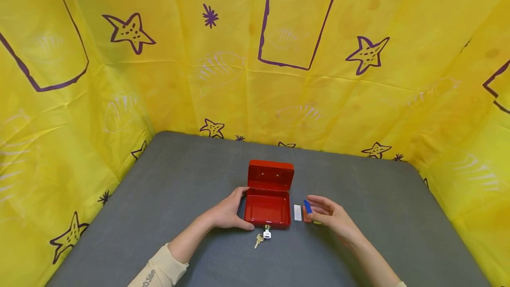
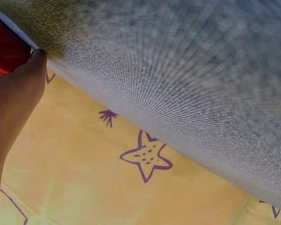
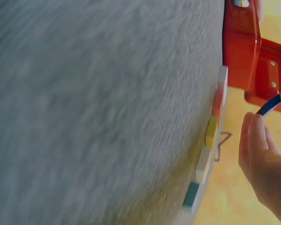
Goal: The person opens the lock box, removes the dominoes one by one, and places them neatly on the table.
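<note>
A small red cash box (image 1: pixel 268 207) sits on the table with its lid (image 1: pixel 271 175) raised at the back. My left hand (image 1: pixel 228 211) grips the box's left side, thumb by the front corner and fingers by the rear one. To the right of the box, my right hand (image 1: pixel 334 217) pinches a blue domino-like block (image 3: pixel 270 104) between thumb and fingers, above the table. Beneath it lie a white block (image 1: pixel 297 213), a red block (image 1: pixel 306 215) and a yellow block (image 3: pixel 211 132) in a row. The right wrist view also shows another white block (image 3: pixel 203 165) and a dark green block (image 3: pixel 191 194).
One key (image 1: pixel 267 233) is at the lock on the box's front, with a second key (image 1: pixel 259 239) beside it. Grey covering lies over the table (image 1: pixel 191 163). Yellow cloth (image 1: pixel 231 87) with purple starfish drawings hangs around its back and sides.
</note>
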Demonstrator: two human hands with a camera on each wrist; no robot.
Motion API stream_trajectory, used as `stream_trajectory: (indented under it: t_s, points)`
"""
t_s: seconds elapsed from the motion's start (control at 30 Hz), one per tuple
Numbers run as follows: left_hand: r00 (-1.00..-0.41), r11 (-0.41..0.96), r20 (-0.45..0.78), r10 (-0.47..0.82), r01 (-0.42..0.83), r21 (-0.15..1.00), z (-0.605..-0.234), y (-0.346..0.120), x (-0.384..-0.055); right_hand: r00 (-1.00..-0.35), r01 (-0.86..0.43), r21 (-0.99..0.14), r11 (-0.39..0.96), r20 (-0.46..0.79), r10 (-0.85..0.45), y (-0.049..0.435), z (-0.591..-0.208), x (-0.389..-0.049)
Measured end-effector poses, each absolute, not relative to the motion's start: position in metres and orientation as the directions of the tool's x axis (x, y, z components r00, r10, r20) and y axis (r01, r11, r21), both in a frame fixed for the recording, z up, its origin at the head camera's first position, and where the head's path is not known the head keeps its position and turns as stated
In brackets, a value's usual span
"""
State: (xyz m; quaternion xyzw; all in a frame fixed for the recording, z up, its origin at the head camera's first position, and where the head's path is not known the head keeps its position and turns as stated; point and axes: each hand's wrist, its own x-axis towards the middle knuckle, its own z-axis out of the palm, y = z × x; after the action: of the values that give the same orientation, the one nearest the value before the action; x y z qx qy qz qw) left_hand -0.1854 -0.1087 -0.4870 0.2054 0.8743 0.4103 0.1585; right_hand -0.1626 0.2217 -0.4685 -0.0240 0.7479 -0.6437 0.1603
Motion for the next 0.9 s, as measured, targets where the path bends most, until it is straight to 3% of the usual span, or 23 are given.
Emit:
stream_trajectory:
  t_s: [0.9]
  points:
    - [-0.862,0.579,-0.125,0.492,0.216,0.786,-0.489,-0.108,-0.186,-0.972,0.161,-0.889,0.429,-0.219,-0.089,0.28,-0.474,-0.152]
